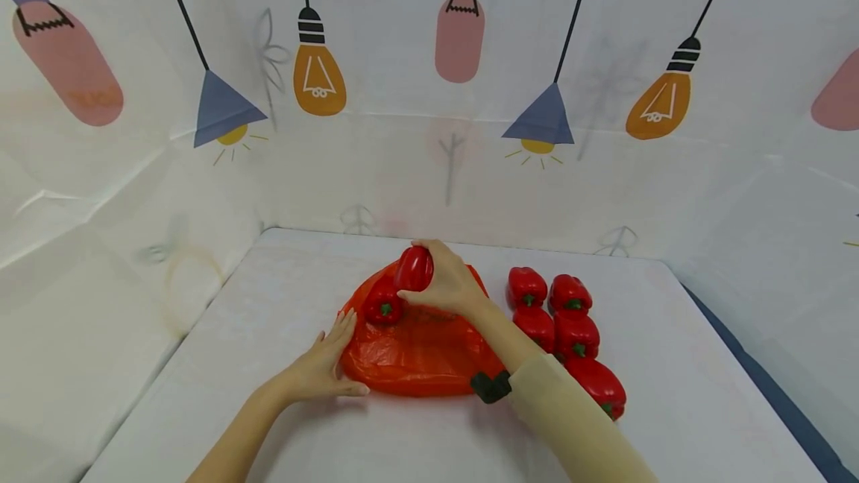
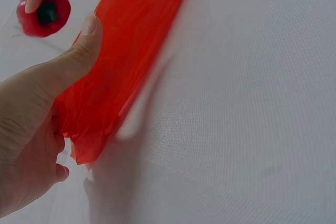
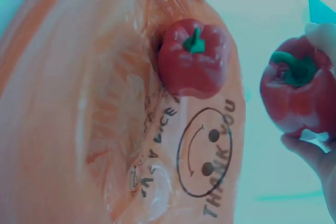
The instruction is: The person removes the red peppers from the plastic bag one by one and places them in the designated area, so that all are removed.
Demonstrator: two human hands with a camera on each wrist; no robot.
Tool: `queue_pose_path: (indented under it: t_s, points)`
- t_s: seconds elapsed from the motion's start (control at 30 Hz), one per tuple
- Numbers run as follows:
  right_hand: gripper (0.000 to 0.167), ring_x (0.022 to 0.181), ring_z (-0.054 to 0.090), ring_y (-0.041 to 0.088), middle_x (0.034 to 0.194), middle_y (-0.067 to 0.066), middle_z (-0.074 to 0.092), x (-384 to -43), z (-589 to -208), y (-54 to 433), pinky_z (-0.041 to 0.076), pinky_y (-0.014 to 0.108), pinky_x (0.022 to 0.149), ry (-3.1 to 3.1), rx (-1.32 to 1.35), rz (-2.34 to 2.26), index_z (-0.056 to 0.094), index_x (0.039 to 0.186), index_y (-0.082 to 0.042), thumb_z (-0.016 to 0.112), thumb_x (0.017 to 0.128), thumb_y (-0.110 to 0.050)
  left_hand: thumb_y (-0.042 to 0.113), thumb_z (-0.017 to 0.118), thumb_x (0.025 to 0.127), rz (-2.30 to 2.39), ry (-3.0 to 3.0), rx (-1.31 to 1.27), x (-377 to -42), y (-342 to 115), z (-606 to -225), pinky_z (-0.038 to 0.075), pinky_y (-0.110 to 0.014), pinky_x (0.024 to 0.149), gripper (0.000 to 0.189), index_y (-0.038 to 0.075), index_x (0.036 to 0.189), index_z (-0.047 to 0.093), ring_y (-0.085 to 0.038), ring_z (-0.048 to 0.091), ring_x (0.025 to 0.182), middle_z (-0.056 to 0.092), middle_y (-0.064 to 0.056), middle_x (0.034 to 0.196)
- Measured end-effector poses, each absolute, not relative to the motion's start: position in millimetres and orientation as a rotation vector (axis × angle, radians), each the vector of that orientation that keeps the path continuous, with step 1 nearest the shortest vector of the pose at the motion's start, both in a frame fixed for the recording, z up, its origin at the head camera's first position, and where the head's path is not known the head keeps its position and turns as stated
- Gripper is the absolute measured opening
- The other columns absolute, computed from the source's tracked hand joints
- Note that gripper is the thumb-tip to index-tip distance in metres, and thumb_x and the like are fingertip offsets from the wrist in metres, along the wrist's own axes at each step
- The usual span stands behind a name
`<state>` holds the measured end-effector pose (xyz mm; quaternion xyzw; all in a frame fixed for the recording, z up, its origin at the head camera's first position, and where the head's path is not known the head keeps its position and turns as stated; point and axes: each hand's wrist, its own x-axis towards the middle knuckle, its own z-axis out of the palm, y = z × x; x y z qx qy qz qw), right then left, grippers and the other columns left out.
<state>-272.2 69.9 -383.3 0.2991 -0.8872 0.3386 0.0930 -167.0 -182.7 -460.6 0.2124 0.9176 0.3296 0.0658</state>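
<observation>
A red plastic bag (image 1: 416, 356) is spread on the white table, and the right wrist view shows its printed smiley face. One red bell pepper (image 1: 384, 304) rests on the bag's left part, green stem facing me. Just behind it, the right hand (image 1: 446, 282) grips a second red bell pepper (image 1: 414, 269) between thumb and fingers. That held pepper also appears in the right wrist view, beyond the bag's edge. At the bag's left edge the left hand (image 1: 325, 364) is spread, fingertips right at the plastic and thumb (image 2: 79, 53) extended.
Several more red bell peppers (image 1: 576, 334) stand in two rows to the right of the bag, partly behind the right forearm. A white sheet (image 1: 403, 170) printed with lamps and bulbs hangs behind the table (image 1: 295, 267) and along its sides.
</observation>
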Motion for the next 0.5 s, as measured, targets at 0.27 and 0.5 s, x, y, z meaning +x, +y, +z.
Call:
queue_pose_path:
  t_s: [0.27,0.5]
  points:
    - [0.080,0.109,0.055,0.019,0.125,0.002,0.052,-258,-374,81,0.057,0.036,0.078,-2.439,1.036,1.103,0.042,0.132,-0.012,0.088,0.067,-0.024,0.048,0.081,0.072,1.006,2.755,0.636,-168,-182,-462,0.003,-0.067,0.108,0.118,-0.006,0.151,0.012,-0.040,0.004,0.145,0.006,-0.021,0.159]
    - [0.084,0.113,0.051,0.017,0.128,0.000,0.049,-245,-365,89,0.056,0.033,0.079,-2.371,1.153,1.156,0.038,0.132,-0.013,0.089,0.066,-0.018,0.052,0.080,0.072,0.991,2.771,0.644,-169,-184,-465,0.004,-0.068,0.108,0.119,-0.006,0.151,0.012,-0.040,0.005,0.145,0.007,-0.021,0.159]
